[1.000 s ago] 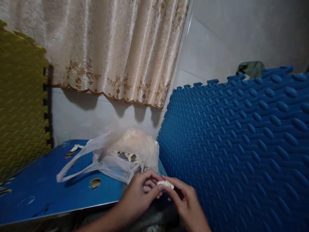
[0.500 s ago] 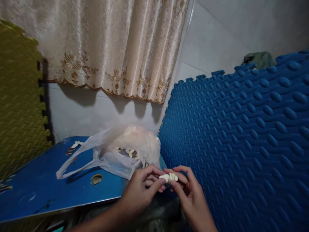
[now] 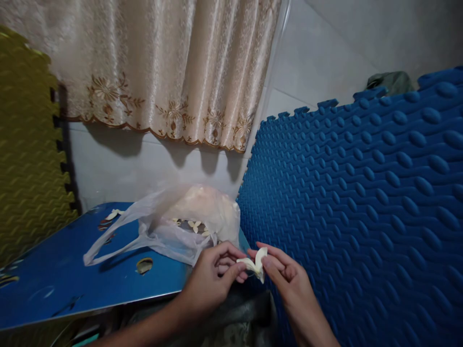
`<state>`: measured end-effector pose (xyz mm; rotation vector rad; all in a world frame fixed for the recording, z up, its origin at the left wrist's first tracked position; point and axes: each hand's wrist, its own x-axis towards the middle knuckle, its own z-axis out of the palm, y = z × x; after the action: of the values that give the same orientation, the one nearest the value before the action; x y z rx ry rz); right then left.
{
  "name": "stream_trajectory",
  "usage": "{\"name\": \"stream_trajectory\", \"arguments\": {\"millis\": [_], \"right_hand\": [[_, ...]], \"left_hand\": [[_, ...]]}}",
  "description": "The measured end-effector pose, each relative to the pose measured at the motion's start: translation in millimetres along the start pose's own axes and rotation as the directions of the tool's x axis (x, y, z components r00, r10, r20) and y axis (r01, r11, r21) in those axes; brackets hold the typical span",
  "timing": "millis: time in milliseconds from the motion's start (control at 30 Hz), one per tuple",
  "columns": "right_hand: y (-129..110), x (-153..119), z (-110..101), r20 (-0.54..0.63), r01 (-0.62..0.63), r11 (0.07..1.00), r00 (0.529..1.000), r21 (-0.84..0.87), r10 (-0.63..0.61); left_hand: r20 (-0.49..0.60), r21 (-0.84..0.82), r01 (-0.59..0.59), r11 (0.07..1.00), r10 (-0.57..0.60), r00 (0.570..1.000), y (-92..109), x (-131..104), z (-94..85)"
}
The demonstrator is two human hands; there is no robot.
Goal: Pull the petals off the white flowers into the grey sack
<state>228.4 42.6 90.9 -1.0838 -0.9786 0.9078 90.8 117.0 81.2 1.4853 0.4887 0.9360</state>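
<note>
Both hands meet just past the front right corner of a blue table (image 3: pixel 72 284). My left hand (image 3: pixel 211 284) and my right hand (image 3: pixel 285 279) pinch a small cream-white petal-shaped piece (image 3: pixel 255 264) between thumbs and fingertips; its petals are spread apart. Right behind the hands lies a thin white plastic bag (image 3: pixel 173 231) with more of the same pale pieces showing through its opening (image 3: pixel 195 225).
A blue foam mat (image 3: pixel 361 212) stands upright on the right, close to my right hand. A yellow foam mat (image 3: pixel 29 159) stands at the left. A cream curtain (image 3: pixel 162 67) hangs on the wall behind. Loose pale pieces (image 3: pixel 114 214) lie on the table's far side.
The small piece was held closed and flat between the fingertips; now its petals are pulled open and one stands upright. The hands rose slightly in view.
</note>
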Motion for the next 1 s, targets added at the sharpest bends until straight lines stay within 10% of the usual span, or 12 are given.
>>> {"name": "stream_trajectory", "arguments": {"millis": [500, 1000], "right_hand": [[3, 2, -2, -0.074, -0.098, 0.969, 0.99, 0.226, 0.118], [12, 2, 4, 0.047, -0.189, 0.921, 0.982, 0.34, 0.184]], "left_hand": [[0.037, 0.398, -0.251, 0.882, 0.258, 0.965, 3, -6, 2.6], [0.106, -0.024, -0.168, 0.985, 0.17, 0.98, 8, 3, -2.5]]}}
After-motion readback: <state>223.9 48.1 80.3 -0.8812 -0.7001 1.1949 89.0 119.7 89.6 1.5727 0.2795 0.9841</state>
